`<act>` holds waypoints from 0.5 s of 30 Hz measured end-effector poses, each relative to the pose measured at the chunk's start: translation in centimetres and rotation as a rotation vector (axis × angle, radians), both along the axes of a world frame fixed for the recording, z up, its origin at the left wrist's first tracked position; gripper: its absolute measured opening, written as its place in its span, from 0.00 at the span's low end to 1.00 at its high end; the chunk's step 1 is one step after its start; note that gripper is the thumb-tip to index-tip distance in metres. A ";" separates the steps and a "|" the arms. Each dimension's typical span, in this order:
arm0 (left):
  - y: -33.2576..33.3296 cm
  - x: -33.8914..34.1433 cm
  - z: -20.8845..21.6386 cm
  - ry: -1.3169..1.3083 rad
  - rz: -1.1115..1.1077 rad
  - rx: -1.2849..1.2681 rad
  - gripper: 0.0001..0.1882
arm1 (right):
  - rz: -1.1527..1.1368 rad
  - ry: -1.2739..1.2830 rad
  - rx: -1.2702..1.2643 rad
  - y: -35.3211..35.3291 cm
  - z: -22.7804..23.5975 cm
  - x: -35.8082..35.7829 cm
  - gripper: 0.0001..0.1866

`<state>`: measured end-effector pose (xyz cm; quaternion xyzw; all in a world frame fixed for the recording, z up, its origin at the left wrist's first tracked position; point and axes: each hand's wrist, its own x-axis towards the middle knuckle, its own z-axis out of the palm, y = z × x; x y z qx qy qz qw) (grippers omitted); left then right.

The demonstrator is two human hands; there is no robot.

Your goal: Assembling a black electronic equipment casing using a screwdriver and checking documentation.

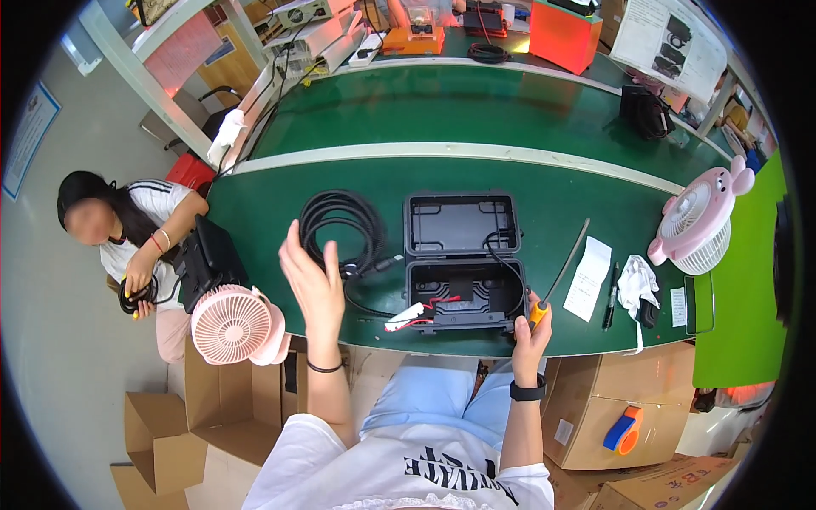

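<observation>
Case: a dark grey, box-shaped case (464, 257) with rounded corners, its lid swung back on the far side; the lid's inside is a smooth panel, the base ribbed.
Case's place: on the green table (365, 166) near its front edge, ahead of the person.
Wiring: a thin black lead curves along the case's right inner side; a small white block (404, 317) with red wires lies at the base's front left corner.
Right hand: right hand (530, 333) at the case's front right corner, grasping a screwdriver (559, 274) by its yellow handle, the shaft slanting up and away.
Left hand: left hand (314, 276) released, fingers raised and spread, beside a coiled black cable (365, 212); whether they touch cannot be told.
Right of the case: a printed paper slip (589, 276), then a dark pen (611, 297), a white cloth (634, 280) and a pink fan (697, 217) with ears.
Left end: another pink fan (234, 323); beyond it a co-worker (140, 229) holds black cable.
Writing: bold dark letters across the person's white shirt (399, 472); dark print on a lower right carton (667, 489); a hung sheet (670, 38) with text too small to read and dark pictures.
</observation>
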<state>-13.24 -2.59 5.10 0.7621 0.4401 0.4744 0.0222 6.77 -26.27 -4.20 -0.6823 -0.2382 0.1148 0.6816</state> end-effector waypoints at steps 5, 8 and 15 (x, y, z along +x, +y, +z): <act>-1.2 -3.8 -2.9 0.277 -0.255 0.044 0.35 | 0.015 0.021 0.003 -0.2 -1.1 0.6 0.28; -3.5 -4.4 -3.6 0.482 -0.615 0.014 0.29 | 0.007 0.007 -0.006 -0.2 -1.4 0.7 0.27; -8.2 -0.8 -4.1 -0.099 -0.750 -0.089 0.24 | 0.039 -0.146 -0.017 -0.7 -3.1 1.4 0.28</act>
